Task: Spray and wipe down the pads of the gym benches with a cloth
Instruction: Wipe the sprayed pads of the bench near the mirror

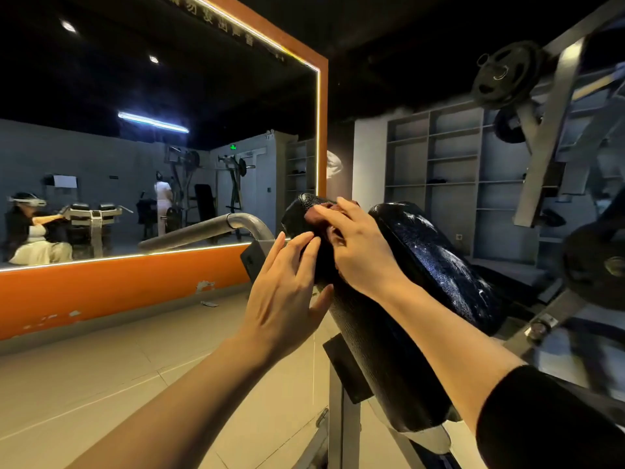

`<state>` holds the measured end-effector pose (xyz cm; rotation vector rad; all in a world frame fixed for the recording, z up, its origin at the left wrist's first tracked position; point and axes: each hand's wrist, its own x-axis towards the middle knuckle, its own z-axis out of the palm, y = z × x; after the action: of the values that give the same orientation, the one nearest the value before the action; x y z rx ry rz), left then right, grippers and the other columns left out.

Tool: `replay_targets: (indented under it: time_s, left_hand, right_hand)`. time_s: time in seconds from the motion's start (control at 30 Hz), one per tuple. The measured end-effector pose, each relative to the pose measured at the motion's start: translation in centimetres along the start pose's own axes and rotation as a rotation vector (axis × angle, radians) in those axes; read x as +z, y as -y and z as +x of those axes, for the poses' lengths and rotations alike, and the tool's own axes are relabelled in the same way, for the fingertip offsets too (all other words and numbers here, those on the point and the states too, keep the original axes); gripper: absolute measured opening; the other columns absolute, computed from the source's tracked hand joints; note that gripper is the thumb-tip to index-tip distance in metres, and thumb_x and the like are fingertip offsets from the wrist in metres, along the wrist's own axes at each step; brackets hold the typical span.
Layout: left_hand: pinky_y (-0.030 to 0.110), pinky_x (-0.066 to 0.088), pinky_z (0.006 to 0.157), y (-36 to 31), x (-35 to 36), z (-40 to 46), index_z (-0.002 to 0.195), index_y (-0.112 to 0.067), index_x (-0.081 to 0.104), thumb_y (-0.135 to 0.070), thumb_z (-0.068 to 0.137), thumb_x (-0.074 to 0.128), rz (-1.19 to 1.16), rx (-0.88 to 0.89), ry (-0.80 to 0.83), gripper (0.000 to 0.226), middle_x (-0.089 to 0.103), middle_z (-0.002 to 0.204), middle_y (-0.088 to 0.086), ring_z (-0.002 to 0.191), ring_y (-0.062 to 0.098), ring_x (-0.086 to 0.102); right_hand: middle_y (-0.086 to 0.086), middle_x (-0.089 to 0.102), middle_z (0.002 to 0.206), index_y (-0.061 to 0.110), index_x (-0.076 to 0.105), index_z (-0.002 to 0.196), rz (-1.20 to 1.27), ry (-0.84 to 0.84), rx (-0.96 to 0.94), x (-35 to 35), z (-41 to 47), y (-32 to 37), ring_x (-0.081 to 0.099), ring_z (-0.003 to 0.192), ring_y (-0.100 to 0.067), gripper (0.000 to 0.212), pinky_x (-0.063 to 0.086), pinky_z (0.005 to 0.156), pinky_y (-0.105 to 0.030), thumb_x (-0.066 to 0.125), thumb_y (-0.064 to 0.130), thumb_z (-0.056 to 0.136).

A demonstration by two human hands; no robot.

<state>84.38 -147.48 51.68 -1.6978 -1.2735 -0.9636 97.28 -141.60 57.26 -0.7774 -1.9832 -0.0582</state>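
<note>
To my left the tiled floor lies open out to the orange-framed mirror, so I see free passage there below the grey handle bar that juts across beside the left pad. On the right, the second pad sits just beside the first with only a narrow gap between them. Behind it the machine's grey frame and weight plates crowd that side.

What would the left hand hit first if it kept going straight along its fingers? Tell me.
Probably the left black pad: the left hand's fingertips already rest on its side, just below the reddish cloth under the right hand. Depth is hard to judge.
</note>
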Motion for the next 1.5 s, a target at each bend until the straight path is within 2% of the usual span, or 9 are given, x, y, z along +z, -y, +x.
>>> replay_targets:
  time_s: [0.13,0.23,0.4,0.53,0.63,0.77,1.07,1.27,1.5]
  left_hand:
    - [0.047,0.025,0.115,-1.4,-1.0,-1.0,0.133,0.004,0.052,-0.024,0.079,0.076,-0.017,0.011,-0.011,0.066,0.057,0.131,0.021,0.125,0.033,0.053]
    - [0.045,0.023,0.117,-2.2,-1.2,-1.3,0.132,0.002,0.054,-0.025,0.079,0.076,-0.031,0.036,0.000,0.063,0.058,0.130,0.019,0.125,0.030,0.052]
    - [0.047,0.020,0.114,-4.2,-0.9,-1.0,0.130,0.003,0.055,-0.025,0.075,0.079,-0.048,0.028,-0.023,0.066,0.059,0.128,0.019,0.123,0.030,0.053]
    - [0.046,0.023,0.116,-4.3,-0.6,-1.5,0.130,0.004,0.054,-0.023,0.074,0.080,-0.086,-0.029,-0.002,0.068,0.058,0.128,0.020,0.122,0.031,0.055]
    - [0.047,0.023,0.116,-3.4,-0.9,-2.3,0.132,0.004,0.053,-0.024,0.077,0.078,-0.074,-0.063,0.028,0.067,0.057,0.130,0.020,0.124,0.032,0.054]
    - [0.049,0.026,0.117,-2.9,-1.5,-2.6,0.133,0.003,0.053,-0.024,0.078,0.077,-0.066,-0.048,0.029,0.066,0.056,0.130,0.020,0.125,0.032,0.053]
    - [0.048,0.024,0.117,-4.9,-1.6,-2.4,0.136,0.004,0.048,-0.020,0.075,0.080,-0.159,-0.063,0.013,0.073,0.056,0.131,0.020,0.124,0.032,0.053]
    - [0.047,0.022,0.116,-5.9,-1.0,-3.8,0.133,0.004,0.053,-0.021,0.076,0.078,-0.126,-0.031,0.049,0.067,0.057,0.130,0.021,0.125,0.032,0.053]
    - [0.048,0.022,0.116,-7.5,-0.8,-4.8,0.131,0.005,0.053,-0.023,0.074,0.079,-0.123,0.006,0.079,0.069,0.057,0.129,0.022,0.124,0.033,0.053]
  right_hand:
    - [-0.011,0.052,0.140,0.028,0.058,0.134,-0.065,0.068,0.374,-1.5,-1.2,-6.1,0.052,0.122,-0.028,0.044,0.039,0.100,-0.032,0.043,0.008,0.097]
    - [-0.010,0.070,0.086,0.026,0.068,0.116,-0.083,0.055,0.618,-2.9,-3.9,-8.7,0.064,0.073,-0.026,0.039,0.049,0.067,-0.033,0.043,0.007,0.093]
    - [-0.011,0.055,0.133,0.021,0.062,0.129,0.030,-0.237,0.253,-2.8,-3.5,-4.0,0.053,0.120,-0.027,0.034,0.043,0.097,-0.030,0.048,0.013,0.099]
    - [-0.002,0.029,0.156,0.031,0.049,0.141,0.066,0.040,0.126,-1.5,-2.8,-0.6,0.022,0.145,-0.024,0.038,0.020,0.120,-0.041,0.044,0.029,0.103]
    - [0.004,0.037,0.145,0.022,0.054,0.137,0.188,-0.009,0.272,-1.6,-3.6,-2.7,0.045,0.125,-0.014,0.035,0.029,0.100,-0.003,0.045,0.019,0.103]
    - [-0.008,0.063,0.109,0.025,0.070,0.110,0.012,-0.093,0.470,-3.0,-5.3,-6.9,0.066,0.072,-0.015,0.026,0.053,0.062,-0.017,0.054,0.011,0.095]
    - [-0.001,0.028,0.155,0.033,0.047,0.142,-0.029,-0.035,0.115,-2.2,-4.8,-0.4,0.015,0.145,-0.024,0.049,0.020,0.116,-0.042,0.058,0.041,0.094]
    - [-0.003,0.050,0.140,0.023,0.062,0.130,0.148,-0.104,0.221,-1.9,-6.7,-4.1,0.045,0.130,-0.017,0.038,0.028,0.104,-0.017,0.056,0.010,0.095]
    - [-0.011,0.063,0.124,0.023,0.068,0.120,-0.036,-0.209,0.528,-3.9,-8.9,-7.0,0.059,0.113,-0.028,0.034,0.042,0.097,-0.027,0.056,0.009,0.092]
